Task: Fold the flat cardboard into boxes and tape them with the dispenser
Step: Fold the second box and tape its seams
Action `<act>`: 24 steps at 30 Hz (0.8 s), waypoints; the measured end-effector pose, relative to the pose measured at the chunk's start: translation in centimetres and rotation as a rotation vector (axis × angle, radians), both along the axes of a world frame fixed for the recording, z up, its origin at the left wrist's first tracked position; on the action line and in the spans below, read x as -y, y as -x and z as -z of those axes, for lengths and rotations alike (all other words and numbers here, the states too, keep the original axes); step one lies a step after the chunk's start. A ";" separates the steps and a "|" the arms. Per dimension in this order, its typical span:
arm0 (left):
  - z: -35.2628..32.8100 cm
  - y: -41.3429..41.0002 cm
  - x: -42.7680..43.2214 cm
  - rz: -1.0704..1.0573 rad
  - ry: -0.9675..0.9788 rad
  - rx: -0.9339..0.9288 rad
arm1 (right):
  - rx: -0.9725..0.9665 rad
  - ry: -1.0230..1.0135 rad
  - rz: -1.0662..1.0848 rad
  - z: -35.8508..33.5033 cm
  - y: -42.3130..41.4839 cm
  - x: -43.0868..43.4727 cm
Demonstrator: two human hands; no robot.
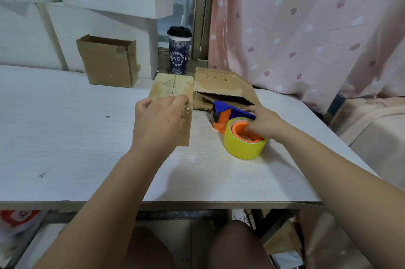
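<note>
The fingers of my right hand (265, 124) curl round the tape dispenser (243, 148), just right of the taped box (173, 84). My left hand (160, 121) grips that box's top. Held at the roll's hub, the dispenser may slip and knock the flat cardboard (217, 84) beyond the box.

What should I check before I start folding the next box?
1. Seam of the box taped: ok, a strip runs along the top.
2. Box steadied: ok, the left hand curls over its near edge.
3. Tool ready: ok, the right hand grips the tape dispenser, lying on the table.
4. Next piece reachable: ok, the flat cardboard lies right of the box.
5. Tape end free at the cutter: cannot tell.
</note>
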State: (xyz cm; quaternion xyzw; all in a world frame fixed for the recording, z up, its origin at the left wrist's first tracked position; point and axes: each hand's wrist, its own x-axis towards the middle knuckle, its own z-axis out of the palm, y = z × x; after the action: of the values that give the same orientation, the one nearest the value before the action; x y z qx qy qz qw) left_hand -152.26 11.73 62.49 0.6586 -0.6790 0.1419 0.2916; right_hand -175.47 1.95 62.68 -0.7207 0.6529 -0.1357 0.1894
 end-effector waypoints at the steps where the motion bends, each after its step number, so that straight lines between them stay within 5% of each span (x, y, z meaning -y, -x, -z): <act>1: 0.0 0.0 0.0 0.000 0.003 -0.012 | 0.013 0.105 -0.003 -0.2 -0.4 -0.4; 4: 0.1 -0.1 -0.1 0.004 0.012 -0.041 | 0.227 0.540 -0.098 -0.9 -2.7 -2.5; 6: 0.0 -0.1 -0.2 0.006 0.021 -0.058 | 0.326 0.658 -0.231 -1.1 -4.7 -4.4; 15: -0.2 -0.2 -0.2 0.041 0.019 -0.066 | 0.728 0.402 -0.223 2.5 -10.7 -8.5; 24: -0.2 0.1 -0.2 0.075 0.027 -0.110 | 0.787 0.426 -0.205 2.6 -11.5 -8.0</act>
State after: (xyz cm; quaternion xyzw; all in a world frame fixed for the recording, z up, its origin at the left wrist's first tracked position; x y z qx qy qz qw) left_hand -152.31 11.89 62.68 0.6354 -0.6842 0.1034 0.3426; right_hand -164.00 9.99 60.04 -0.6981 0.4141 -0.5109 0.2829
